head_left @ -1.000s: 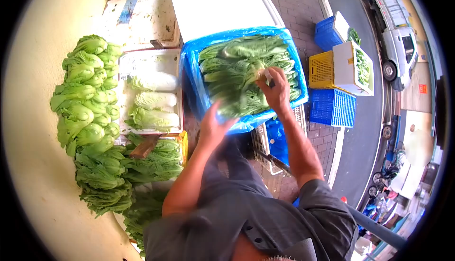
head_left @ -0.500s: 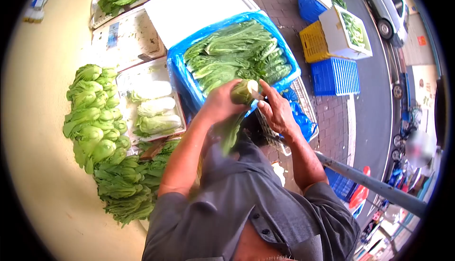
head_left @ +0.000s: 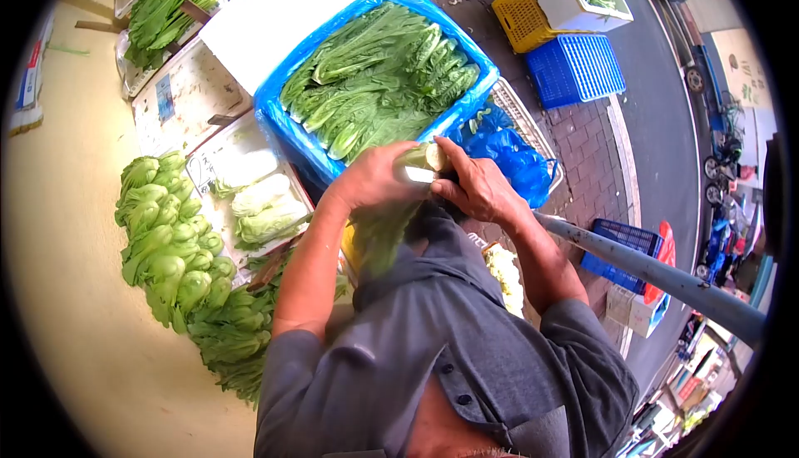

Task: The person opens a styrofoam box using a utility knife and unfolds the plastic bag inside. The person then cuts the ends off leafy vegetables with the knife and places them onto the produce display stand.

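Observation:
My left hand (head_left: 370, 177) is closed round the stem end of a head of leafy lettuce (head_left: 423, 157), whose leaves hang down, blurred, toward my lap. The pale cut end of the stem points right, toward my right hand (head_left: 481, 185). Those fingers are closed on a small knife (head_left: 419, 175); its bright blade lies across the stem end, and the handle is hidden in my grip. Just beyond my hands stands a box lined with blue plastic (head_left: 279, 121), filled with long lettuce heads (head_left: 379, 71).
To the left are pale cabbages (head_left: 270, 200) in a white foam tray, bok choy (head_left: 166, 242) piled by the wall, and dark greens (head_left: 237, 333). A metal pole (head_left: 649, 268) crosses at right. Blue bags (head_left: 516, 163) and a blue crate (head_left: 576, 71) lie farther out.
The view has shifted, so the box and crates sit higher and farther left. The lettuce stem has turned slightly, and the knife blade now lies lower across its end. Both hands keep their hold.

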A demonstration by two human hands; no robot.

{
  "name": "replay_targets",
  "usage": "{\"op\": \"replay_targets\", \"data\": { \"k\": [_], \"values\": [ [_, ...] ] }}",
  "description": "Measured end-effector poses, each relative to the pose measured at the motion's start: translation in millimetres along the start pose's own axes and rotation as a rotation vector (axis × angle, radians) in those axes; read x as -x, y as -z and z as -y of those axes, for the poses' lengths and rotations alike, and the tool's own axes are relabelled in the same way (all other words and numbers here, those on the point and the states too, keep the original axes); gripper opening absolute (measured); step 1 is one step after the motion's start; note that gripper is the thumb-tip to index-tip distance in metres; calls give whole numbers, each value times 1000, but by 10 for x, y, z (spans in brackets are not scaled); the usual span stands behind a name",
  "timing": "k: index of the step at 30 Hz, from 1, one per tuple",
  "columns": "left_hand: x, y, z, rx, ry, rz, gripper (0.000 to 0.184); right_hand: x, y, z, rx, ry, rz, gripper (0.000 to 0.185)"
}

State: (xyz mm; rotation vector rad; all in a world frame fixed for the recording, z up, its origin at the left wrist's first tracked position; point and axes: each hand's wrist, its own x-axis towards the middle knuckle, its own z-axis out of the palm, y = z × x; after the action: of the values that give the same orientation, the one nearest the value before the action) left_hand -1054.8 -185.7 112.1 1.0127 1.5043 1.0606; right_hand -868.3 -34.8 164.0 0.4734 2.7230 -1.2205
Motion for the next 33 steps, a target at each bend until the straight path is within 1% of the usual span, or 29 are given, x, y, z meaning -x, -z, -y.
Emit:
{"op": "replay_targets", "data": {
  "k": [3, 6, 8, 11, 14, 17, 18, 19, 21, 22, 23, 24, 25, 26, 27, 29, 30, 31, 33],
  "values": [
    [-35, -34, -198, 33, 41, 82, 76, 72, 8, -69, -17, -43, -1, 63],
    [-108, -97, -75, -8, -41, 163, 75, 188, 45, -144, -42, -86, 12, 55],
    [-145, -138, -82, -14, 8, 221, 76, 283, 77, -183, -70, -110, 6, 50],
    [-218, -184, -157, -3, 70, 301, 78, 405, 45, -273, -176, -119, -87, 41],
    [-330, -228, -223, 2, 98, 362, 79, 489, 1, -404, -268, -110, -143, 39],
    [-416, -284, -213, 3, 94, 354, 79, 601, -144, -645, -435, -129, -330, 39],
    [-427, -276, -235, -15, 80, 332, 78, 614, -149, -693, -619, -217, -438, 41],
    [-446, -265, -258, -31, 65, 301, 78, 644, -120, -739, -757, -481, -520, 46],
    [-503, -280, -300, 63, 84, 291, 77, 499, -227, -859, -1233, -651, -882, 48],
    [-537, -283, -324, 124, 103, 292, 76, 343, -133, -876, -1469, -870, -955, 52],
    [-546, -279, -330, 187, 123, 286, 75, 311, -182, -939, -1436, -812, -949, 53],
    [-550, -278, -301, 191, 111, 275, 70, 292, -306, -1054, -1406, -754, -938, 55],
    [-539, -250, -251, 174, 102, 270, 69, 284, -381, -1090, -1378, -702, -923, 56],
    [-524, -228, -186, 164, 98, 265, 68, 339, -418, -1117, -1274, -579, -786, 53],
    [-497, -213, -128, 159, 97, 264, 68, 317, -386, -1010, -1136, -468, -678, 54],
    [-418, -194, -133, 272, 180, 293, 69, 362, -259, -673, -870, -259, -467, 60],
    [-397, -201, -56, 241, 178, 289, 71, 306, -205, -658, -737, -151, -363, 66],
    [-379, -202, 36, 210, 172, 279, 72, 177, -203, -626, -535, 0, -346, 68],
    [-322, -202, 174, 200, 176, 291, 75, 31, -106, -408, -436, 6, -140, 64]
  ]
}}
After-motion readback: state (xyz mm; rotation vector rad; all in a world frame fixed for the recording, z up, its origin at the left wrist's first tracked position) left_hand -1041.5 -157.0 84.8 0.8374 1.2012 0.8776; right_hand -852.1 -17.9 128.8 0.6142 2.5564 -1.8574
